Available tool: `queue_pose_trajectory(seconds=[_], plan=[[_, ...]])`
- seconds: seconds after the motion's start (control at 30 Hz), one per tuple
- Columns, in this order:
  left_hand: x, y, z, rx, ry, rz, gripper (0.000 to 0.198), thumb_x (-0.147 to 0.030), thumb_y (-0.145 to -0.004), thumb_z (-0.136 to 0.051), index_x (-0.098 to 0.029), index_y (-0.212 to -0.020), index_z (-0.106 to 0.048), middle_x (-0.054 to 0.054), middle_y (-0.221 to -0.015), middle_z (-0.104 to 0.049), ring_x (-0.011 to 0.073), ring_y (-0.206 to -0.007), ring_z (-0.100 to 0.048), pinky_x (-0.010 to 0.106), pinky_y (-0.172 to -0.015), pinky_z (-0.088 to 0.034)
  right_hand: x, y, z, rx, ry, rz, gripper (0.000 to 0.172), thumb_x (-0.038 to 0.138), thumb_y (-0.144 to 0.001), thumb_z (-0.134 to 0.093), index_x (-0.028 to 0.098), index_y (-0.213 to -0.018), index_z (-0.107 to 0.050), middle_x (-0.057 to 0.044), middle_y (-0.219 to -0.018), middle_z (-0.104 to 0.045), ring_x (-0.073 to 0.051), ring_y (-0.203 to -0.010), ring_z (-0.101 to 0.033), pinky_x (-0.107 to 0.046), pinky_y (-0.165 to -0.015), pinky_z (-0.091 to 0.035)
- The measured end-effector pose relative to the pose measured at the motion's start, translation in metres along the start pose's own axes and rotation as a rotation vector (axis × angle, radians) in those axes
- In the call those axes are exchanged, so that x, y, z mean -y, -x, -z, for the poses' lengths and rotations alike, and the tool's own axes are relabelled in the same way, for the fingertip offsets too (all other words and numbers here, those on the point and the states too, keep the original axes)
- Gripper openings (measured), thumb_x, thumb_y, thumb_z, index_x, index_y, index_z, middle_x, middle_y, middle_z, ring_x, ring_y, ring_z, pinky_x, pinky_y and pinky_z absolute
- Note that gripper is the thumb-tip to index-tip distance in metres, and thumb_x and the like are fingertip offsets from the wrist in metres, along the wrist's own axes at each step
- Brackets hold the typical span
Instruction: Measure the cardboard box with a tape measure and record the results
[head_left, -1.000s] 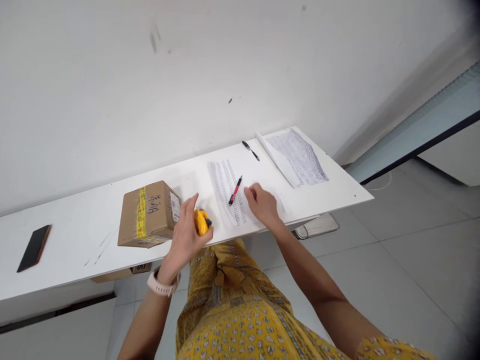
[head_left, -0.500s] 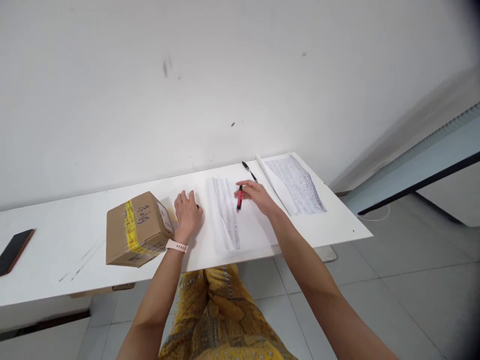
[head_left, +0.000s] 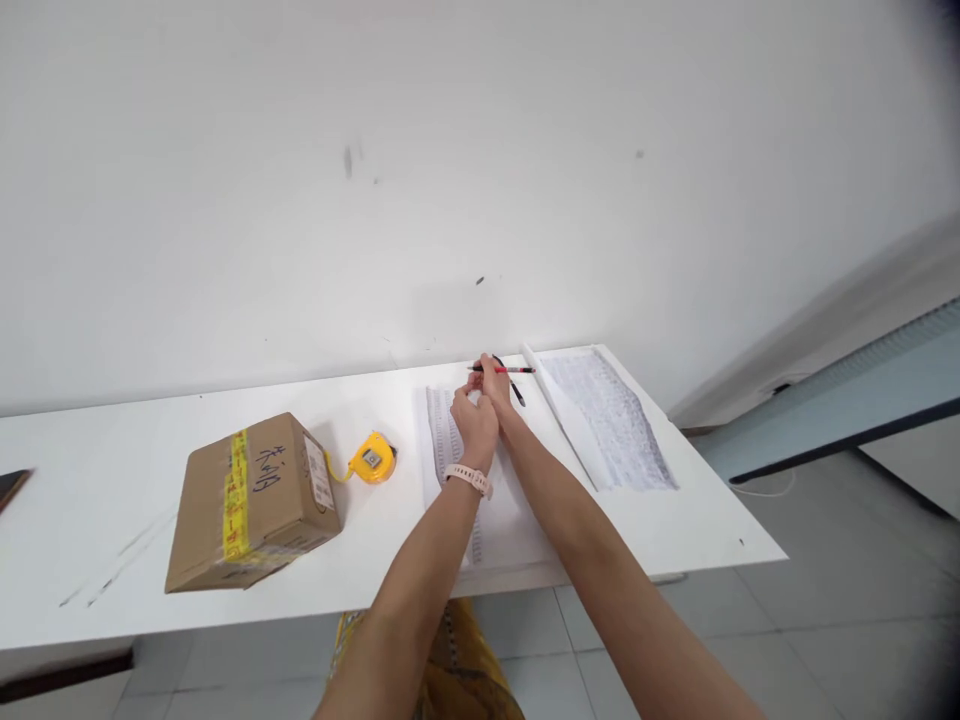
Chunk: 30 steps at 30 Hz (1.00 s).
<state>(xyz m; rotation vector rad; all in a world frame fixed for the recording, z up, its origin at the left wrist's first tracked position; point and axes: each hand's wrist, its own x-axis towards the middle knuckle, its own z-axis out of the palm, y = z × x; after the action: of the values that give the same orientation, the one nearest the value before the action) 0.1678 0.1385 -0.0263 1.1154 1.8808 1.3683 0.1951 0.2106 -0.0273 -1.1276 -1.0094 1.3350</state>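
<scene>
My right hand grips a red-and-black pen, which lies nearly level with its tip to the left. Close against it, my left hand has its fingers curled together over the upper part of the written sheet; what they pinch, if anything, is hidden. A black pen rests on the table just right of my right hand, partly covered by it. Left of the sheet is a yellow tape measure, its blade reaching toward a taped cardboard box.
The white table stands against a wall. On its right lies an open booklet page covered in handwriting. A dark flat object sits at the far left. A glass panel is beyond the table's right end.
My left hand has left the tape measure, now uncovered, and moved right beside my right hand. The red-and-black pen has turned from upright to nearly level. The view has shifted.
</scene>
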Motion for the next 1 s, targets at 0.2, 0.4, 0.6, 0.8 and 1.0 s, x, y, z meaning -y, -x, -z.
queue_pose_trajectory(seconds=[0.2, 0.4, 0.6, 0.8, 1.0], plan=[[0.034, -0.005, 0.032, 0.119, -0.187, -0.132, 0.048, -0.014, -0.078, -0.056, -0.012, -0.126, -0.057, 0.016, -0.147, -0.05, 0.0292, -0.147, -0.028, 0.044, -0.121, -0.02, -0.026, 0.001, 0.008, 0.026, -0.013, 0.188, 0.032, 0.052, -0.082, -0.058, 0.022, -0.087, -0.048, 0.0, -0.07, -0.067, -0.015, -0.068, -0.066, -0.03, -0.073, -0.053], [0.049, -0.022, 0.058, 0.327, -0.895, -0.456, 0.055, -0.042, -0.094, -0.049, -0.02, -0.145, -0.046, 0.007, -0.158, -0.038, 0.0287, -0.148, -0.026, 0.05, -0.122, -0.016, -0.033, -0.012, 0.008, 0.011, 0.204, 0.297, 0.038, 0.056, -0.082, -0.06, 0.024, -0.067, -0.046, 0.004, -0.053, -0.054, -0.014, -0.053, -0.052, -0.03, -0.06, -0.046], [0.05, -0.022, 0.057, 0.326, -0.992, -0.535, 0.058, -0.048, -0.096, -0.042, -0.021, -0.148, -0.044, 0.008, -0.159, -0.036, 0.0337, -0.146, -0.029, 0.055, -0.119, -0.021, -0.035, -0.016, 0.011, 0.017, 0.284, 0.27, 0.023, 0.044, -0.081, -0.062, 0.023, -0.081, -0.053, 0.002, -0.066, -0.061, -0.016, -0.061, -0.058, -0.03, -0.064, -0.047], [0.05, -0.021, 0.058, 0.343, -0.968, -0.561, 0.059, -0.046, -0.098, -0.038, -0.02, -0.151, -0.039, 0.005, -0.16, -0.034, 0.0355, -0.147, -0.027, 0.058, -0.119, -0.021, -0.028, -0.015, 0.013, 0.075, 0.283, 0.222, 0.026, 0.04, -0.08, -0.063, 0.024, -0.068, -0.046, 0.004, -0.059, -0.055, -0.015, -0.056, -0.053, -0.029, -0.058, -0.043], [0.05, -0.021, 0.057, 0.345, -0.943, -0.537, 0.056, -0.043, -0.097, -0.042, -0.02, -0.148, -0.043, 0.006, -0.159, -0.035, 0.0351, -0.147, -0.028, 0.057, -0.12, -0.022, -0.023, -0.016, 0.016, 0.013, 0.542, 0.331, 0.024, 0.027, -0.077, -0.053, 0.025, -0.062, -0.035, 0.006, -0.053, -0.042, -0.014, -0.052, -0.042, -0.029, -0.054, -0.034]])
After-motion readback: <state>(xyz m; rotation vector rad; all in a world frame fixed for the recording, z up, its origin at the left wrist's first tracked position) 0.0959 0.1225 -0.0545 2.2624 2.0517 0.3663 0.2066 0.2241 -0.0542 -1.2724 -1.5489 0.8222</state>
